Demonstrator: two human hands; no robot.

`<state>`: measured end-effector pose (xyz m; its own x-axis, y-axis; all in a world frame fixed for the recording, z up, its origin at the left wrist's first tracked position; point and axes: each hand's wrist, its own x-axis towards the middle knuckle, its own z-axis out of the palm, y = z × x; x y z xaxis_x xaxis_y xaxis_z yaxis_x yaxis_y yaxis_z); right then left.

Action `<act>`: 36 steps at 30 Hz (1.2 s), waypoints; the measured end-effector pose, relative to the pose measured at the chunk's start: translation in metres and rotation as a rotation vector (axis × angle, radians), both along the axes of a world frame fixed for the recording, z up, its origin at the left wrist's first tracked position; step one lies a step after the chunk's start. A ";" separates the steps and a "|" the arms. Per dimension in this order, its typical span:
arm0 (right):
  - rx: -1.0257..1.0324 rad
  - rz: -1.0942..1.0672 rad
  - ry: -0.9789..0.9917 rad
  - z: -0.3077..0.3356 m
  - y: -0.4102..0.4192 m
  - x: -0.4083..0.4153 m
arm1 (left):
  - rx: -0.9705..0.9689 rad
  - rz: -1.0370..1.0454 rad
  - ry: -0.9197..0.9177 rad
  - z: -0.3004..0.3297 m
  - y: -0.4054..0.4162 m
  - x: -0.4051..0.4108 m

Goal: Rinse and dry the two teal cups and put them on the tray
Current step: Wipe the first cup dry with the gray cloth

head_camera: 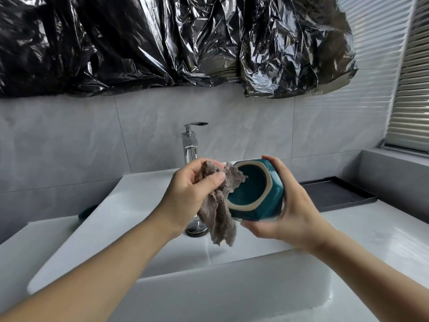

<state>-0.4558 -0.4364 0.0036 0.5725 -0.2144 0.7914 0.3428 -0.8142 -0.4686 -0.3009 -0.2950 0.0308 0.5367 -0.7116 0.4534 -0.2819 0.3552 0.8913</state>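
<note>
The right hand (287, 205) holds a teal cup (253, 194) on its side over the sink (144, 259), fingers curled over the top of its wall and thumb under it. The cup's axis runs left to right, and what appears to be its recessed, pale-ringed underside faces the left hand (188, 191). That hand pinches a bunched grey cloth (218, 205) between thumb and curled fingers; the cloth's upper edge touches the pale ring, while the rest hangs down. The step in hand looks like drying. The recess lies just right of the left fingers, so a short push rightward would carry the cloth in. The tray (343, 194) sits on the counter to the right, behind the right hand, which is the nearer one for setting the cup down. A second teal shape (87, 211) peeks out left of the sink, probably the other cup.
</note>
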 end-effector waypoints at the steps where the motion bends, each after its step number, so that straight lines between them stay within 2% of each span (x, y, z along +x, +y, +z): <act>1: 0.038 -0.007 -0.008 0.000 -0.001 0.000 | 0.033 -0.034 0.002 -0.002 0.003 -0.002; 4: 0.168 0.020 -0.020 -0.001 -0.004 0.000 | 0.050 0.028 -0.088 -0.009 0.007 -0.005; 8: 0.176 0.020 -0.010 0.002 -0.001 0.001 | -0.039 0.200 -0.504 -0.012 0.011 -0.010; 9: 0.174 0.011 -0.001 0.003 0.001 0.000 | -0.054 0.203 -0.568 -0.013 0.012 -0.012; 13: 0.160 -0.034 0.058 0.002 0.001 0.000 | -0.031 0.148 -0.615 -0.015 0.023 -0.018; 19: 0.068 -0.070 0.161 -0.004 -0.006 0.007 | -0.169 0.042 -1.065 -0.007 0.021 -0.023; 22: 0.031 -0.105 0.222 -0.006 -0.005 0.006 | -0.215 0.029 -1.173 -0.005 0.016 -0.027; 26: -0.073 -0.091 0.274 -0.008 -0.003 0.008 | -0.246 0.088 -1.213 -0.004 0.007 -0.035; 33: -0.215 -0.130 0.232 -0.008 -0.004 0.006 | -0.244 0.296 -1.009 0.001 -0.010 -0.026; 36: -0.198 -0.158 0.232 -0.006 -0.002 0.004 | -0.214 0.344 -0.964 0.003 -0.015 -0.017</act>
<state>-0.4513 -0.4380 -0.0019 0.7139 -0.1698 0.6793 0.1084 -0.9316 -0.3468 -0.3181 -0.3102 0.0334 0.0386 -0.4435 0.8955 -0.9558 0.2451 0.1625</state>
